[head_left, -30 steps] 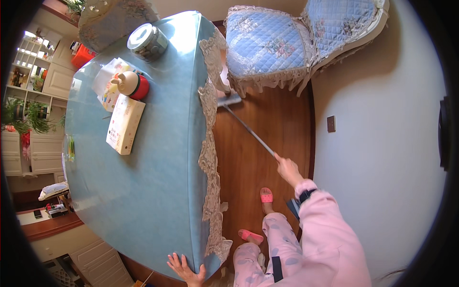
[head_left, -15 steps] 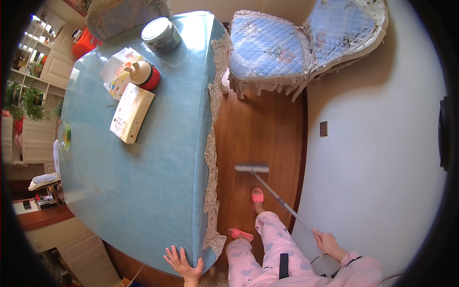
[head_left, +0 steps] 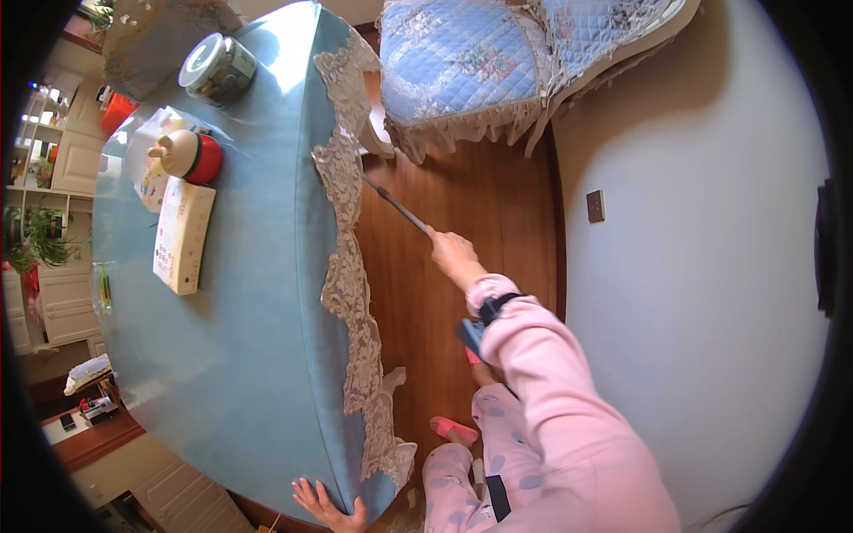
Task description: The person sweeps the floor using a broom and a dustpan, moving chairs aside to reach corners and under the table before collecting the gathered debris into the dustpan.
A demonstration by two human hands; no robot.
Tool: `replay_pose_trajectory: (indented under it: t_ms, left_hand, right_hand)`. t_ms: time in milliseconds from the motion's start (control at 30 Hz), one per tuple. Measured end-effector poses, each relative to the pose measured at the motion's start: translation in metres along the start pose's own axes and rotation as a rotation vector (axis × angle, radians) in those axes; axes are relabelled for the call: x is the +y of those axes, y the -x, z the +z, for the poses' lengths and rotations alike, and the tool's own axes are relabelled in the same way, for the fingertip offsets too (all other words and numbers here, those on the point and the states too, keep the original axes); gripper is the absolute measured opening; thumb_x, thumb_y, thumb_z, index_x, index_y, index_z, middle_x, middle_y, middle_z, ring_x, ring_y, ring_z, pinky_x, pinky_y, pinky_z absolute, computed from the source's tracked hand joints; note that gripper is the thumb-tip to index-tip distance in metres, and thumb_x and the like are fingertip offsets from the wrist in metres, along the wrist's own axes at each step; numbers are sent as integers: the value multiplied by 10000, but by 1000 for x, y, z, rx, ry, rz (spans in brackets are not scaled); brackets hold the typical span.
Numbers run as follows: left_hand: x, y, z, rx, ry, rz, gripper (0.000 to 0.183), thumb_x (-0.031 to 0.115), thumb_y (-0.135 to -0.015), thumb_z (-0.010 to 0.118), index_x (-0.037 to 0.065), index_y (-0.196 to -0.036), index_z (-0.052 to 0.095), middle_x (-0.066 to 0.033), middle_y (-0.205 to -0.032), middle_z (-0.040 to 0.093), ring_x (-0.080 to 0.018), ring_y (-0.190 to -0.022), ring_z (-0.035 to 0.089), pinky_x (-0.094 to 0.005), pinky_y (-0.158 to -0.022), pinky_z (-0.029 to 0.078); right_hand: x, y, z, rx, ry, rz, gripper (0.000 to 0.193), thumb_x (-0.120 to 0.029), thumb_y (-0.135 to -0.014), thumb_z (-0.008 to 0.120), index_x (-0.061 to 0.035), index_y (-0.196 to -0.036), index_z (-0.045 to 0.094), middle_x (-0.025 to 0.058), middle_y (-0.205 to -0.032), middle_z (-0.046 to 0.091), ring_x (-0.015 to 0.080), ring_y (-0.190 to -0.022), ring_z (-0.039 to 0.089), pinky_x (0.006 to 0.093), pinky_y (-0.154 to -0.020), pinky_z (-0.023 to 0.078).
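Observation:
My right hand is wrapped round the thin grey pole of a flat mop, with the arm stretched far forward over the floor. The pole slants away to the left and passes under the lace trim of the tablecloth, so the mop's head is hidden. My left hand rests on the near corner of the blue-covered table, fingers apart and holding nothing. A small blue-grey object shows below my right forearm; I cannot make out what it is.
Beyond the mop stands a chair with a quilted blue seat. A white wall with a socket runs along the right. The table bears a lidded jar, a red-and-cream container and a tissue box.
My right hand has swung forward and left with the mop, and its head has gone from the open wooden floor to under the table's edge. My left hand stays at the table corner.

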State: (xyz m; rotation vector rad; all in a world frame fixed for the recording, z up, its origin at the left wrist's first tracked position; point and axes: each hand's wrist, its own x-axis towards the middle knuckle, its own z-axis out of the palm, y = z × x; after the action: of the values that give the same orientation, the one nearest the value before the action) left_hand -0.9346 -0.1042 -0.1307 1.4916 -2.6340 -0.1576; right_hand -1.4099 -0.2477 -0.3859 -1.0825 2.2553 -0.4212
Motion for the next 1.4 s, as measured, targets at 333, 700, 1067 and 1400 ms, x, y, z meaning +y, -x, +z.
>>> replay_pose_trajectory:
  t_ms: [333, 700, 1067, 1400]
  left_hand:
    - [-22, 25, 15, -93, -27, -79, 762, 541, -819, 567, 94, -1409, 382, -204, -1482, 314, -461, -1387, 230, -657, -1085, 115]
    - [-12, 16, 8, -71, -3, -58, 744, 485, -815, 589, 55, -1389, 392, -214, -1486, 307, -456, -1392, 221, -651, -1085, 118]
    - [-14, 13, -2, -83, 45, -56, 734, 360, -788, 641, 40, -1398, 386, -199, -1503, 290, -421, -1416, 188, -631, -1097, 91]
    - [-34, 26, -17, -155, 323, 199, 618, 211, -792, 645, 62, -1360, 451, -163, -1507, 296, -411, -1438, 103, -614, -1110, 18]
  right_hand:
    - [115, 285, 19, -243, 57, 83, 539, -87, -892, 459, -206, -1414, 402, 255, -751, 616, 433, -685, 612, 526, -640, 490]
    - [119, 482, -97, -216, -107, 403, 396, -198, -946, 489, -189, -1341, 518, 247, -669, 572, 406, -580, 575, 461, -571, 453]
    - [130, 180, -4, 189, 106, 259, 371, -114, -906, 464, -124, -1269, 538, 236, -835, 647, 436, -789, 625, 535, -715, 504]
    - [77, 613, 155, 8, -165, 530, 422, -146, -922, 481, -132, -1343, 499, 298, -827, 613, 484, -740, 602, 553, -657, 485]
